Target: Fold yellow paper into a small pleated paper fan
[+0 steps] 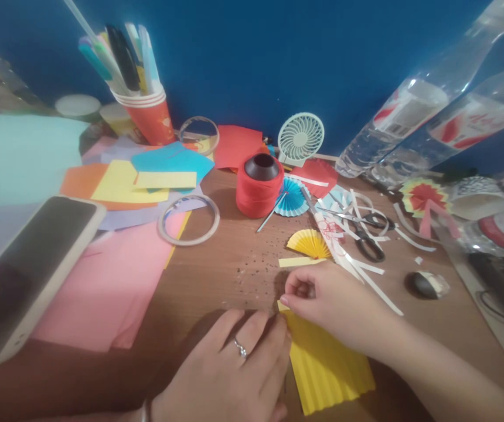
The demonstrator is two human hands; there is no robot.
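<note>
A sheet of yellow pleated paper (331,363) lies at the front of the table, its folds running lengthwise. My left hand (243,363), with a ring on one finger, has its bent fingers closed at the sheet's left edge; the fingertips are partly hidden. Over the sheet's upper left corner, my right hand (322,299) makes a pinch with thumb and forefinger, beside a small pale strip (282,306) along the edge. What the pinch holds is too small to make out. Just beyond lie a yellow paper fan (309,244) and a pale yellow strip (296,262).
Scissors (368,243) lie among white strips at right. A red thread spool (259,190), a tape roll (189,220) and a blue paper fan (292,197) are behind. A phone (32,269) rests on coloured paper at left. Bottles (392,129) stand back right.
</note>
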